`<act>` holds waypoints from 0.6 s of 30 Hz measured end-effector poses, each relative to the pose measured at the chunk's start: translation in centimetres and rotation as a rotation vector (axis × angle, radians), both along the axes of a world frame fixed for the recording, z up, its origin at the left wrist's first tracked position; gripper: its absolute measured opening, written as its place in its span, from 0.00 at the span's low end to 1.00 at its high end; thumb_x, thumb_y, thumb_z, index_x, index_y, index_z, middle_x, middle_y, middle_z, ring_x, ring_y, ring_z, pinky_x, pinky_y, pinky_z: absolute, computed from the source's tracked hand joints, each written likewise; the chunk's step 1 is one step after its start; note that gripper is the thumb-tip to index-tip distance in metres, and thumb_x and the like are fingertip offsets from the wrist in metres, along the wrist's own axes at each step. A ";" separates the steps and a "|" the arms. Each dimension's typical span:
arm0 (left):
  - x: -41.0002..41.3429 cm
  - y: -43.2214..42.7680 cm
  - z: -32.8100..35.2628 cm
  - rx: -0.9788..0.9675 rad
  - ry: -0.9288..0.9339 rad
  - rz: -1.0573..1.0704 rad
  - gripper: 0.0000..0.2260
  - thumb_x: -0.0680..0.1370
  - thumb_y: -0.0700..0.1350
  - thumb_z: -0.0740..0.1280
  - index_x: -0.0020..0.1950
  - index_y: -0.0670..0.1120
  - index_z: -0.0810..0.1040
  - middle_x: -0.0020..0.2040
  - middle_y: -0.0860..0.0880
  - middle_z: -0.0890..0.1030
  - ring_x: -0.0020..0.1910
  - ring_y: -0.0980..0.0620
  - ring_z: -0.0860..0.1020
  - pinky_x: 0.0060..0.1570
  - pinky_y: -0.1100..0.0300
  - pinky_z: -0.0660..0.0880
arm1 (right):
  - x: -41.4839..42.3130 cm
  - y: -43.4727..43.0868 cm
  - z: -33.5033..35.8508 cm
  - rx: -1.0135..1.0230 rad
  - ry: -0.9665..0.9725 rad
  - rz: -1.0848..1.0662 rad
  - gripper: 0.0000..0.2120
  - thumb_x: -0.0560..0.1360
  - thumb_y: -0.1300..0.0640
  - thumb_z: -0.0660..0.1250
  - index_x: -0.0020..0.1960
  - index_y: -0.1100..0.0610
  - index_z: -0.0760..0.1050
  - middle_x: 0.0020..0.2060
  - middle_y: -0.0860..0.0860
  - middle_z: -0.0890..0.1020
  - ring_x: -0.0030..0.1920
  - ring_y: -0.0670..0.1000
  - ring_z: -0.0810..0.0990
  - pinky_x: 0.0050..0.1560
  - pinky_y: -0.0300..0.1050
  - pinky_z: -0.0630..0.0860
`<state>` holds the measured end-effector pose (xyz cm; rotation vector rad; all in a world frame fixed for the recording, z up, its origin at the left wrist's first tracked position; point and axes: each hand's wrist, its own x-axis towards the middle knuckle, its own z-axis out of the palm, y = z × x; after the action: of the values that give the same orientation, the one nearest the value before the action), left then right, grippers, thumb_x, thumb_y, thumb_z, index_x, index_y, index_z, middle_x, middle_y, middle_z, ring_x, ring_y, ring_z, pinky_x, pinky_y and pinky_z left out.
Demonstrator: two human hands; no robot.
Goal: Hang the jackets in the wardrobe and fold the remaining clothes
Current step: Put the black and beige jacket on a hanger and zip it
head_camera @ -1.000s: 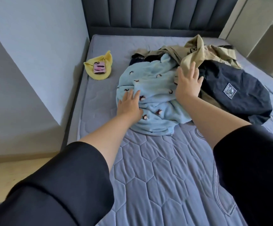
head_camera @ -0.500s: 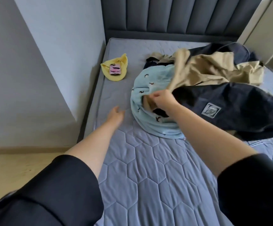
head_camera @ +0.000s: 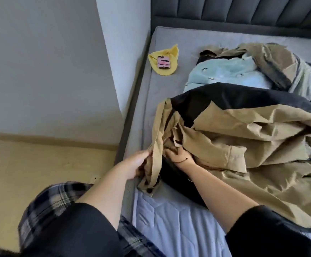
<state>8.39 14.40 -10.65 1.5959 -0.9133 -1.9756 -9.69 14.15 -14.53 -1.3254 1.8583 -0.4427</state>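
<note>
Left hand (head_camera: 136, 165) now pinches a strap-like edge of the khaki jacket (head_camera: 243, 145) at the mattress (head_camera: 169, 229) left edge; a second ago it lay flat on the blue garment (head_camera: 225, 75). Right hand (head_camera: 178, 156) grips bunched khaki fabric just beside it. Jacket has been dragged off the pile toward the near-left corner, likely heading to the wardrobe.

Jacket (head_camera: 253, 138): khaki with black lining. Garment (head_camera: 227, 71) behind it: light blue with small dark motifs. Cloth (head_camera: 166, 57): yellow. Phone case (head_camera: 163, 62): pink. Mattress (head_camera: 178, 225): grey-blue, hexagon-quilted. Trousers (head_camera: 58, 195): dark plaid. Sleeves (head_camera: 73, 230): black.
</note>
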 end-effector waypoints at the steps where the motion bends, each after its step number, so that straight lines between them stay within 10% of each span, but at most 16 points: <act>1: 0.3 -0.1 -0.1 -0.033 -0.048 -0.002 0.10 0.82 0.49 0.60 0.48 0.45 0.76 0.37 0.47 0.80 0.33 0.43 0.78 0.30 0.63 0.71 | 0.3 -0.8 0.4 0.016 -0.063 -0.061 0.30 0.77 0.40 0.60 0.71 0.58 0.67 0.67 0.57 0.74 0.67 0.57 0.71 0.68 0.44 0.64; 8: 1.1 -0.4 -0.1 -0.276 -0.223 -0.179 0.05 0.78 0.44 0.67 0.44 0.51 0.81 0.43 0.49 0.83 0.43 0.51 0.81 0.44 0.59 0.75 | 0.7 -2.8 1.8 0.195 -0.754 -0.228 0.34 0.71 0.31 0.62 0.68 0.51 0.72 0.61 0.53 0.80 0.63 0.54 0.76 0.70 0.52 0.67; 12: 1.9 -0.1 0.4 -0.366 -0.298 -0.365 0.05 0.76 0.43 0.70 0.49 0.44 0.83 0.44 0.50 0.83 0.47 0.51 0.80 0.44 0.62 0.73 | 3.9 -2.3 3.3 0.248 -0.458 -0.078 0.49 0.60 0.29 0.69 0.73 0.55 0.65 0.64 0.52 0.76 0.61 0.52 0.75 0.62 0.49 0.72; 18: 4.1 0.9 1.1 -0.094 -0.281 -0.297 0.10 0.78 0.37 0.61 0.48 0.49 0.80 0.42 0.47 0.80 0.36 0.52 0.74 0.38 0.61 0.66 | 5.7 -1.6 2.6 0.013 -0.188 -0.233 0.10 0.73 0.61 0.63 0.53 0.58 0.77 0.46 0.54 0.80 0.48 0.55 0.79 0.43 0.41 0.73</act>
<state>12.44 15.31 -9.53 1.7980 -1.4027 -1.8873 -4.01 12.57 -11.89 -1.0244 1.8588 -0.6520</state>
